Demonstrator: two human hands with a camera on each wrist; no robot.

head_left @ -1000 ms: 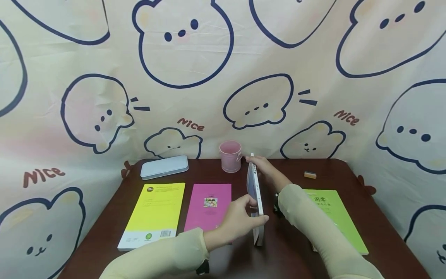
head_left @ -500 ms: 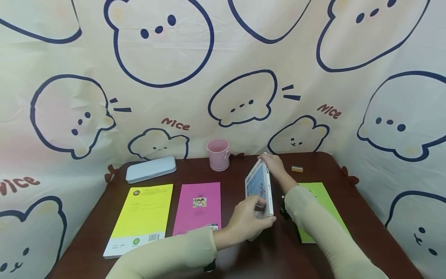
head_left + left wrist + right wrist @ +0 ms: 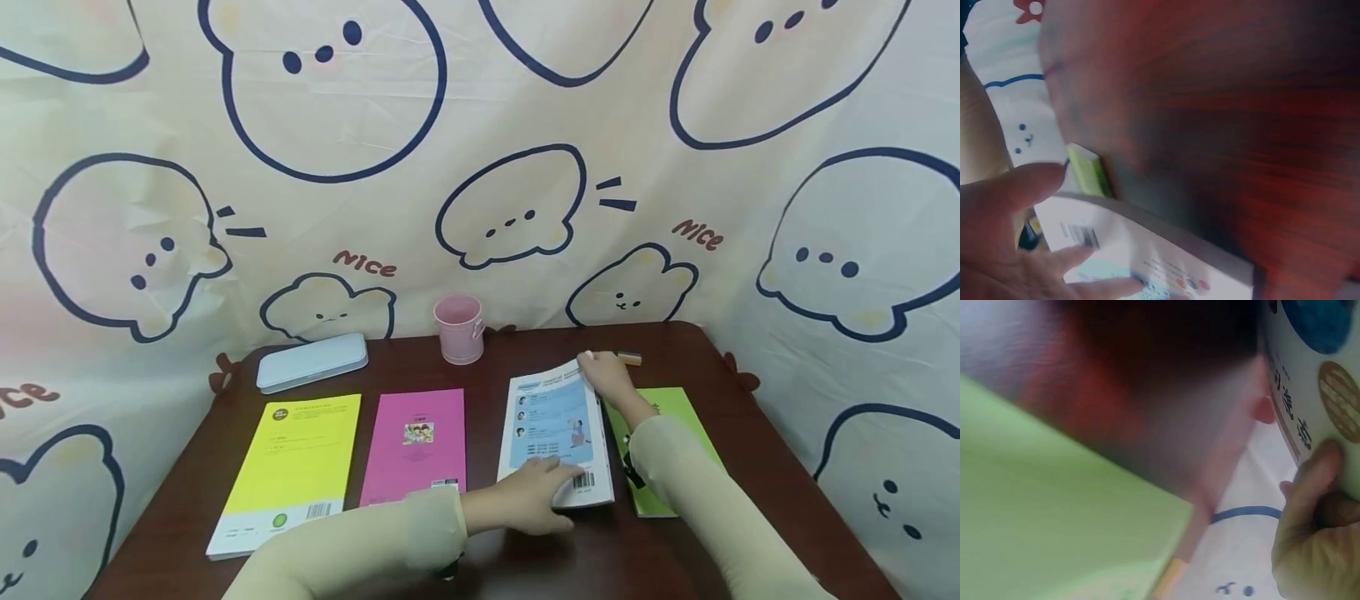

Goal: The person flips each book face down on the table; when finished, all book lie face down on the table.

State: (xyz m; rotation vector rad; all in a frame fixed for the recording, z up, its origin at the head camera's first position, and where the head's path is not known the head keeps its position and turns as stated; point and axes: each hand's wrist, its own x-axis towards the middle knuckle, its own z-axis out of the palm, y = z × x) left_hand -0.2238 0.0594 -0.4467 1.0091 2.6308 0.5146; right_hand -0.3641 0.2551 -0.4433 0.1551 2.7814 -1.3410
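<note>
A white book with a pale blue panel (image 3: 555, 417) and a barcode lies tilted in the head view, its back cover facing up. My right hand (image 3: 609, 383) grips its upper right corner; in the right wrist view the thumb (image 3: 1319, 465) presses the cover with the printed title. My left hand (image 3: 528, 498) rests spread on the lower end of the back cover. Its fingers (image 3: 1107, 289) lie straight on the cover in the left wrist view, while the thumb (image 3: 1029, 184) stands off the edge. Beneath my right forearm lies a green book (image 3: 678, 417), partly hidden.
Left of the white book lie a pink book (image 3: 416, 425) and a yellow book (image 3: 300, 450). Along the back of the dark table (image 3: 540, 567) are a light blue tin case (image 3: 312, 363), a small pink bucket (image 3: 459, 333) and an eraser (image 3: 630, 358).
The white book has turned from standing on edge to lying nearly flat, tipping rightward with its back cover up. My left hand has gone from pinching its lower edge to lying spread on it.
</note>
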